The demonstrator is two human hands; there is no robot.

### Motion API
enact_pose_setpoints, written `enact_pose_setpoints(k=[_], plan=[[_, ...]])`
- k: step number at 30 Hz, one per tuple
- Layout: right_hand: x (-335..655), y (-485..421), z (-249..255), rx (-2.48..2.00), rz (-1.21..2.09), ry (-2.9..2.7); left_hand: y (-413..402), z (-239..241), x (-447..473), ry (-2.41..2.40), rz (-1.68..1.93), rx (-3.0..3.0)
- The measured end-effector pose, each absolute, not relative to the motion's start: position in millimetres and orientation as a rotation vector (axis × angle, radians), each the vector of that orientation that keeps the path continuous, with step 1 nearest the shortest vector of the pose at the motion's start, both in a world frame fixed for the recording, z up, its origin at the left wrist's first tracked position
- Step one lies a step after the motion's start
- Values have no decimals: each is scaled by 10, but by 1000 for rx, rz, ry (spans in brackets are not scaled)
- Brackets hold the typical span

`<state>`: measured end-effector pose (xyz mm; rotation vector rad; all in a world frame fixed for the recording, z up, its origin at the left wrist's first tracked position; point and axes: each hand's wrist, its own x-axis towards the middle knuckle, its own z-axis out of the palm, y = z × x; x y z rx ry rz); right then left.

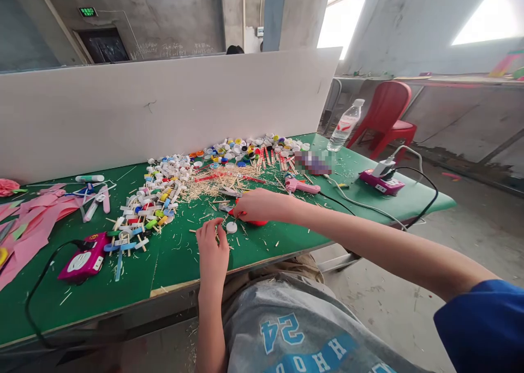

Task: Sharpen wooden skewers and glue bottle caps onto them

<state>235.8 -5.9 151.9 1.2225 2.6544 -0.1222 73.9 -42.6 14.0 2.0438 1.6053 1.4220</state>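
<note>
My left hand point(213, 244) is near the front edge of the green table, its fingers curled and bent together; anything in them is too small to make out. Just ahead, my right hand point(257, 205) reaches in with fingertips pinched downward, and what they hold is hidden. Under and beside the right hand show the red handle point(258, 223) of a tool and a metal jaw point(225, 208). A white bottle cap point(231, 228) lies between my hands. Beyond them is a pile of thin wooden sticks point(208, 184), with another metal tool point(230, 192) at its near side.
Many bottle caps point(170, 176) curve around the left and back. A pink glue gun point(302, 185) with a cord lies right. Magenta power strips point(87, 258) sit at both sides. A water bottle point(346, 126) stands far right; a white board point(164, 111) rises behind. Pink paper point(36, 220) lies left.
</note>
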Motion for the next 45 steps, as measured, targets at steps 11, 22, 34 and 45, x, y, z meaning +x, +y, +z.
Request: enact_pose_setpoints(k=[11, 22, 34, 45], plan=[[2061, 77, 1553, 1177, -6, 2501, -421, 132, 746, 1582, 1390, 2078], [1917, 36, 1610, 1097, -8, 2484, -380, 48, 730, 1588, 1370, 2136], [1839, 220, 1611, 1053, -128, 2427, -382, 55, 726, 1581, 1338, 2134], [1895, 289, 1521, 1115, -190, 2424, -397, 74, 735, 1579, 1350, 2116]])
